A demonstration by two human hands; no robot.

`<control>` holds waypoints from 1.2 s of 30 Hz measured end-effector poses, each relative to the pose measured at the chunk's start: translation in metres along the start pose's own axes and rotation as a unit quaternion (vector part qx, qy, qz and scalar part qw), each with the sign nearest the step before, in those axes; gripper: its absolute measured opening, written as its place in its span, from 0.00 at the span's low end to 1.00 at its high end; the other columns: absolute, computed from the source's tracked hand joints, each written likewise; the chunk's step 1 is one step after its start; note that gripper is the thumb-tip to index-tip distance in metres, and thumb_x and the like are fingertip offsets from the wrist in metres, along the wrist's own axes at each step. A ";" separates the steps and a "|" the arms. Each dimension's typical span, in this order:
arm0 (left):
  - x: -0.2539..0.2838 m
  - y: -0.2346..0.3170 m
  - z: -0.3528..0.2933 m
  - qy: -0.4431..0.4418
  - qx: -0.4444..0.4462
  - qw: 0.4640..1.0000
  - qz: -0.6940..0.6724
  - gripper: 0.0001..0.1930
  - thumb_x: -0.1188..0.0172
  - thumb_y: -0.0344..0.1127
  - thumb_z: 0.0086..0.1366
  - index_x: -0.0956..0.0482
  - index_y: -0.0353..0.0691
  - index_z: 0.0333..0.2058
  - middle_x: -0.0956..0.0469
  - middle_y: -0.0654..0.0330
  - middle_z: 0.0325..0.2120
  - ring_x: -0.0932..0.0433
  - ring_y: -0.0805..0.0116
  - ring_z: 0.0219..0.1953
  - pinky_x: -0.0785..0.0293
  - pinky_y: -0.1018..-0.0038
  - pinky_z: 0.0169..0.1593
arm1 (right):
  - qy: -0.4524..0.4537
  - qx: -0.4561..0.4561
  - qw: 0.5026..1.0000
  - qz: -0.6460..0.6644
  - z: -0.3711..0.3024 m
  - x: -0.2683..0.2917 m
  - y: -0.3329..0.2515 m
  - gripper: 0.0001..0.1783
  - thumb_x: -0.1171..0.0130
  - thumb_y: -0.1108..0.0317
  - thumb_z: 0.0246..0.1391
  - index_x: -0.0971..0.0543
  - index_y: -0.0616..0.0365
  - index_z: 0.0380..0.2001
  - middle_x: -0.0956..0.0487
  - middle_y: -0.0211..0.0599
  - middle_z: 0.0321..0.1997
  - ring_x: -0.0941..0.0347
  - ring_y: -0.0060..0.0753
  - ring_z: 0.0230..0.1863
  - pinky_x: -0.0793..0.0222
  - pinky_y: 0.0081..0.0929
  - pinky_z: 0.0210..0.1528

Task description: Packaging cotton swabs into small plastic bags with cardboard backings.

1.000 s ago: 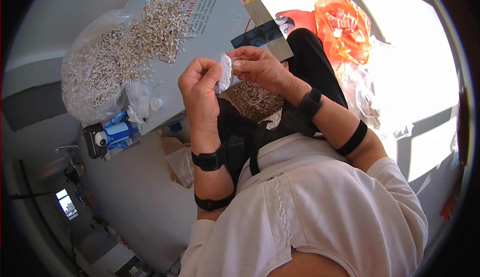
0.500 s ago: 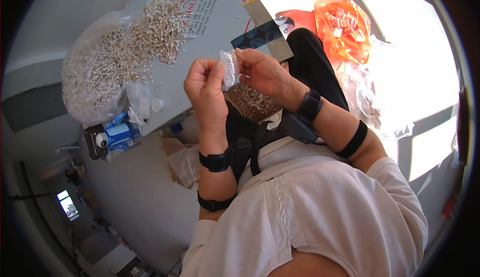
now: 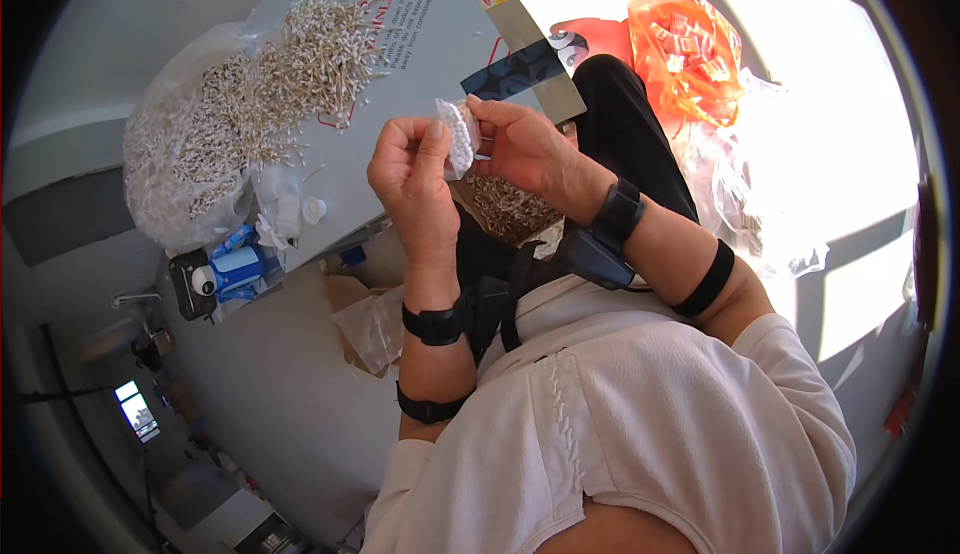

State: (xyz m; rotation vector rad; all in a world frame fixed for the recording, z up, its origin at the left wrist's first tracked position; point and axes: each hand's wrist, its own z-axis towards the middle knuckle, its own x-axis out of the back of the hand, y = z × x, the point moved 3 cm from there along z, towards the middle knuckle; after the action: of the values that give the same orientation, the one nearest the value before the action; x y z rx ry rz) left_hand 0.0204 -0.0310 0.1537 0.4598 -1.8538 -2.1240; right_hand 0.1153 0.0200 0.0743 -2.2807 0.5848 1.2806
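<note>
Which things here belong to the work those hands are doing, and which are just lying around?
Likely in use:
small swab packet, between left hand and right hand
loose swabs on the table

Probably just lying about:
blue container
dark case

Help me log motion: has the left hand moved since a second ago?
Yes, slightly rightward: the left hand now sits farther from the heaped cotton swabs.

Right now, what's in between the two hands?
A little clear packet of cotton swabs is there, its white tips showing. The head view shows the left hand pinching one side and the right hand at the other.
</note>
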 end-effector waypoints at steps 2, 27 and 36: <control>0.001 -0.001 0.000 0.002 -0.003 1.000 -0.001 0.05 0.42 0.27 0.64 0.26 0.36 0.29 0.27 0.68 0.26 0.30 0.82 0.28 0.33 0.84 0.34 | -0.001 -0.002 1.000 -0.003 0.000 0.000 0.001 0.11 0.45 0.59 0.62 0.24 0.55 0.37 0.22 0.31 0.37 0.30 0.28 0.40 0.36 0.36 0.46; 0.016 0.002 0.008 0.043 -0.011 0.999 0.031 0.07 0.39 0.28 0.63 0.26 0.37 0.26 0.29 0.70 0.21 0.36 0.84 0.22 0.40 0.85 0.26 | -0.001 0.052 0.997 0.063 -0.004 -0.013 0.001 0.15 0.56 0.63 0.68 0.30 0.66 0.47 0.25 0.44 0.48 0.25 0.38 0.48 0.28 0.39 0.52; 0.017 0.003 0.008 0.025 0.022 0.997 0.073 0.09 0.38 0.32 0.64 0.26 0.37 0.26 0.30 0.70 0.19 0.37 0.84 0.20 0.41 0.85 0.24 | 0.005 0.063 0.995 0.071 0.002 -0.007 0.000 0.16 0.56 0.64 0.68 0.31 0.68 0.48 0.26 0.45 0.49 0.26 0.37 0.49 0.29 0.39 0.51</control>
State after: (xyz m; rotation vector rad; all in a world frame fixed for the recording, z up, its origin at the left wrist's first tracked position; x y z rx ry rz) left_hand 0.0015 -0.0312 0.1571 0.3714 -1.8487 -1.9625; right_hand 0.1109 0.0223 0.0799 -2.1755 0.8214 1.2602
